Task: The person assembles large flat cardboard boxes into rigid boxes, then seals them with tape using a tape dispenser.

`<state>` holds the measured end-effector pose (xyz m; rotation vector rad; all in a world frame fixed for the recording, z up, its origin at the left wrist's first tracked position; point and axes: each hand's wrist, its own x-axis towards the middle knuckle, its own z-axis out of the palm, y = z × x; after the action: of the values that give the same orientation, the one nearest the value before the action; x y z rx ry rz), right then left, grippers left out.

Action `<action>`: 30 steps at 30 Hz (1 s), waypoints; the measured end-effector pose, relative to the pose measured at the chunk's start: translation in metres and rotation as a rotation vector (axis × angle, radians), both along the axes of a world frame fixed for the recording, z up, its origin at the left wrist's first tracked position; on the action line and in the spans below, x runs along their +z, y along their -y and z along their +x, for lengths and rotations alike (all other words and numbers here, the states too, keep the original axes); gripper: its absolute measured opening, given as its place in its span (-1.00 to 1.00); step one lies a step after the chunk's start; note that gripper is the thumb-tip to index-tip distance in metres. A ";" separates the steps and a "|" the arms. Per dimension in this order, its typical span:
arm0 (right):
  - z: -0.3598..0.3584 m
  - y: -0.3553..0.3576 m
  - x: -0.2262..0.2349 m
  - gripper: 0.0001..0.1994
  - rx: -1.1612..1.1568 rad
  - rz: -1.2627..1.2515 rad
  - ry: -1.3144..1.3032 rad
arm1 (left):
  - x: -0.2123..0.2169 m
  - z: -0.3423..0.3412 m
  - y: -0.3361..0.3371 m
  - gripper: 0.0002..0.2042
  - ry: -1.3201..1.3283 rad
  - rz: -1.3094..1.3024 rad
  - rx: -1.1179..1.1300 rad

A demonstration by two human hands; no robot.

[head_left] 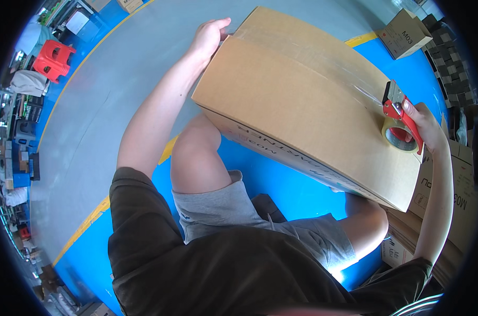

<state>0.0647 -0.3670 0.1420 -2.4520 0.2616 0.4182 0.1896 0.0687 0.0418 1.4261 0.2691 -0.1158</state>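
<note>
Head: tape-gun (pixel 400 112) in right hand (pixel 431 127)

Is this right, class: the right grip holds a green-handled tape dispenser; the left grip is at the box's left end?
No: the head view shows a red handle on the tape dispenser. The right grip holds it; the left grip is at the box's left end.

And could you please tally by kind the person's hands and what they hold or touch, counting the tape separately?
Bare hands, left hand and right hand: 2
Large brown cardboard box: 1
Red hand-held tape dispenser: 1
Clear tape roll on the dispenser: 1
Total: 5
</note>
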 end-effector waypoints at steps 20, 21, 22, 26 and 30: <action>0.005 -0.011 0.005 -0.33 0.076 -0.089 -0.057 | -0.027 -0.013 -0.010 -0.51 -0.091 0.107 -0.162; 0.005 -0.010 0.005 -0.33 0.082 -0.093 -0.064 | -0.026 -0.015 -0.009 -0.44 -0.081 0.170 -0.170; 0.004 -0.010 0.004 -0.33 0.081 -0.093 -0.063 | -0.024 -0.018 -0.009 -0.44 -0.079 0.171 -0.171; 0.004 -0.005 -0.002 -0.32 0.065 -0.093 0.012 | -0.013 -0.023 -0.007 -0.31 -0.147 0.294 -0.284; 0.002 -0.009 -0.002 -0.31 0.085 -0.084 0.051 | -0.017 -0.019 -0.008 -0.28 -0.141 0.311 -0.256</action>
<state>0.0666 -0.3575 0.1402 -2.5594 0.1573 0.3877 0.1709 0.0766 0.0249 1.7618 0.2257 -0.3989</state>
